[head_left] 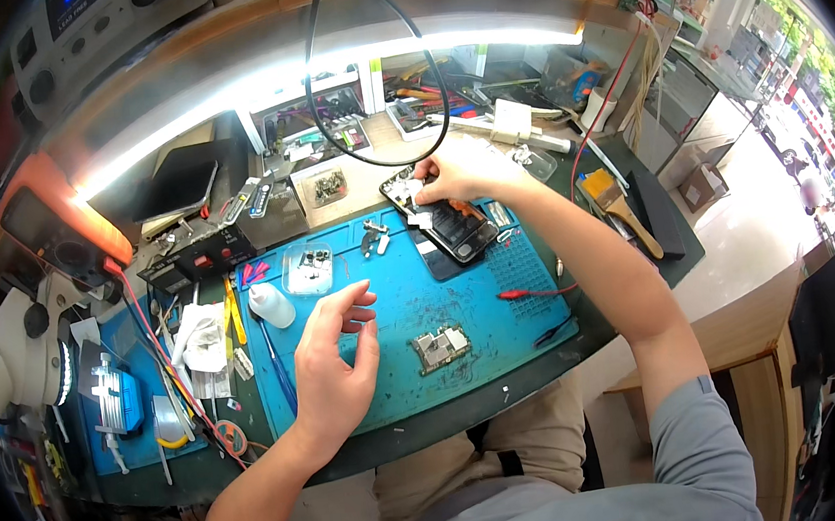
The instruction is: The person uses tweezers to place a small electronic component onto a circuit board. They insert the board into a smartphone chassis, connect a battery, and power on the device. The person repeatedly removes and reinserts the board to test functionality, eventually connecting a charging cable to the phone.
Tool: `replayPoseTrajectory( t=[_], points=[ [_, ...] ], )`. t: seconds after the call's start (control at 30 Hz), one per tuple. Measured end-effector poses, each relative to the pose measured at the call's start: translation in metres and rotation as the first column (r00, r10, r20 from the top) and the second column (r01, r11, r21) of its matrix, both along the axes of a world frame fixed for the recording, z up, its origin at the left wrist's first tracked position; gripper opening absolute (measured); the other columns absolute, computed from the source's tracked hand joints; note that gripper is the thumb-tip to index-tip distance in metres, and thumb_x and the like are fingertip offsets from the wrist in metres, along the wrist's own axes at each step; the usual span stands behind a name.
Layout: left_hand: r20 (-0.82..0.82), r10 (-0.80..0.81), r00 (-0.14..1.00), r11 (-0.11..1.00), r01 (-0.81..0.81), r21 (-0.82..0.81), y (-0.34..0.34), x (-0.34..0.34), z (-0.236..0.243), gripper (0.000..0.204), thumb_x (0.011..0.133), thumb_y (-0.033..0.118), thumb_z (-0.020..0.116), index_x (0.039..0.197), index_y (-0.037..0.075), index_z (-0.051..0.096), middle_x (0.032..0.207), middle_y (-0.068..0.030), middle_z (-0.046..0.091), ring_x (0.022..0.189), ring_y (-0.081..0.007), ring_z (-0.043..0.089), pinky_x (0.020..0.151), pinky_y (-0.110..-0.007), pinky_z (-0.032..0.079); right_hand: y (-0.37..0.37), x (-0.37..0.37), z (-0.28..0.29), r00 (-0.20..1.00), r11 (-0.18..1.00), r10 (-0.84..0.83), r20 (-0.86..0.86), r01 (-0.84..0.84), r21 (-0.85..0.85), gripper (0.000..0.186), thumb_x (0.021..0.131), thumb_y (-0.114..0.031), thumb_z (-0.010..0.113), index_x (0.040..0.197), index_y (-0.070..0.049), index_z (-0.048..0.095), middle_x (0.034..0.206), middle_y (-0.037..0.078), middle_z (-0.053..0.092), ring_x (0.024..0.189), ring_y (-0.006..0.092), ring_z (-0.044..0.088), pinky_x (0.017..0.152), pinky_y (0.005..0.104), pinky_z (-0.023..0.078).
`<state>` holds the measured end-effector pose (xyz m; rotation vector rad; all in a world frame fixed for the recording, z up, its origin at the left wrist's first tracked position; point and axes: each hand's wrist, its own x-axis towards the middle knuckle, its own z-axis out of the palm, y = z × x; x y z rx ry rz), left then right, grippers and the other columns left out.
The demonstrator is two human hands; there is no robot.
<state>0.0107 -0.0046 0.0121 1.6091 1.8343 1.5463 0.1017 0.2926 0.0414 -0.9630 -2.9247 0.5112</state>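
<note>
My right hand (pixel 457 173) reaches over the opened phone (pixel 456 225) at the back of the blue work mat (pixel 350 393). Its fingers pinch together at the phone's upper end; whatever is between them is too small to make out. A small white piece (pixel 421 220) lies on the phone just below the fingertips. My left hand (pixel 339 360) hovers over the mat, holding nothing, its fingers loosely bent and apart from the thumb. Right of it lies a phone circuit board (pixel 441 349) with silver shields. Behind it are a white squeeze bottle (pixel 271 307) and a clear box of small parts (pixel 308 269).
A black cable loop (pixel 445 87) hangs above the bench. A red probe lead (pixel 516 294) crosses the mat's right side, near a wooden-handled brush (pixel 624 215). Left are an orange multimeter (pixel 52 225), a blue clamp fixture (pixel 117 400), tweezers and wires. Tool trays line the back.
</note>
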Motion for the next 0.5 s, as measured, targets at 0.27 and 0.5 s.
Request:
replayPoseTrajectory(
  t=[0.27,0.5],
  points=[
    [0.004,-0.025,1.0,0.999,0.025,-0.024,-0.003,0.001,-0.002,0.042,0.088,-0.008,0.06,0.129,0.0,0.057,0.112,-0.0128,0.065,0.096,-0.0208,0.066,0.083,-0.032,0.054,0.022,0.053,0.007,0.936,0.863,-0.224,-0.271,0.061,-0.502,0.024,0.085,-0.022,0.079,0.101,-0.005,0.074,0.088,0.002,0.073,0.072,0.0075,0.064,0.063,0.024,0.048],
    [0.01,-0.034,0.999,0.997,0.035,-0.066,-0.001,0.001,-0.004,0.043,0.09,-0.006,0.058,0.132,-0.001,0.055,0.115,-0.0126,0.065,0.099,-0.0197,0.066,0.087,-0.032,0.054,-0.001,0.083,-0.01,0.964,0.926,-0.198,-0.175,0.243,0.29,0.036,0.092,-0.04,0.065,0.1,-0.006,0.074,0.089,0.011,0.074,0.085,0.0273,0.071,0.078,0.0398,0.056]
  ],
)
